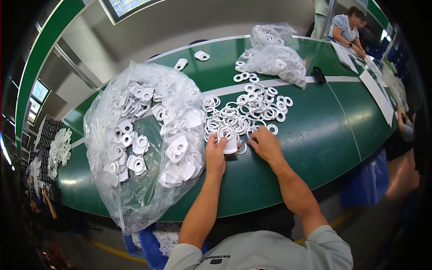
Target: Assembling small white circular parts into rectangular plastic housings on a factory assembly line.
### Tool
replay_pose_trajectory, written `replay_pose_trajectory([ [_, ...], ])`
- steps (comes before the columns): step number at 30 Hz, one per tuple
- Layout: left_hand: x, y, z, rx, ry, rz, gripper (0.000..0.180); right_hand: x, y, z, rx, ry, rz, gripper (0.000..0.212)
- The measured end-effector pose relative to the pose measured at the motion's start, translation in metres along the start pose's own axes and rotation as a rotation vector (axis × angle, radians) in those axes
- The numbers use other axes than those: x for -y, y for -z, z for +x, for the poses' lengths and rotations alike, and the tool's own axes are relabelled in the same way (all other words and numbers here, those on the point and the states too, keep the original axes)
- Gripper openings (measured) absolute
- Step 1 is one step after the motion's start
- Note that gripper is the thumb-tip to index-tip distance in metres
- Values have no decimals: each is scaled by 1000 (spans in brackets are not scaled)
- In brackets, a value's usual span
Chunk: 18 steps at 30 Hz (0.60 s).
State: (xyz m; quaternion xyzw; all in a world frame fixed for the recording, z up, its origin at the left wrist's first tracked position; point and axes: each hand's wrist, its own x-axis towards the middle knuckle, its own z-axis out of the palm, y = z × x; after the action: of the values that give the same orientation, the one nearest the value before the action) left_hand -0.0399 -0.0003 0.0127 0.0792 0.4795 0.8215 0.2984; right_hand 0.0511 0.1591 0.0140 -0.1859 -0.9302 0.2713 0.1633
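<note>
In my left hand is a white plastic plate with a rounded end and a round opening, gripped at its edge by thumb and fingers. It is held just above the green table, at the near side of a loose heap of white plastic rings. My right hand is right of the plate, fingers bent and drawn together at the heap's near edge. Rings lie against its fingertips; whether one is pinched there is hidden. One white ring lies between the plate and my right hand.
A large clear plastic bag lies spread open at left, holding many similar white plates. Filled bags and a small black object stand farther back. Two white plates lie near the far edge. A person works at far right.
</note>
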Motion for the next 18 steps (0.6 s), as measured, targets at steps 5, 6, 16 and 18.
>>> replay_pose_trajectory([
  [5, -1, -2, -2, -11, 10, -5, 24, -5, 21, 5, -312, -29, 414, 11],
  [6, -1, -2, -1, -9, 5, -6, 24, -5, 23, 6, -348, -180, 627, 9],
  [16, 4, -4, 0, 73, -4, -9, 23, -21, 12, 12, -235, -365, 1208, 22],
  [18, 7, 0, 0, 76, 1, -12, 22, -18, 15, 11, -183, -337, 1112, 18],
])
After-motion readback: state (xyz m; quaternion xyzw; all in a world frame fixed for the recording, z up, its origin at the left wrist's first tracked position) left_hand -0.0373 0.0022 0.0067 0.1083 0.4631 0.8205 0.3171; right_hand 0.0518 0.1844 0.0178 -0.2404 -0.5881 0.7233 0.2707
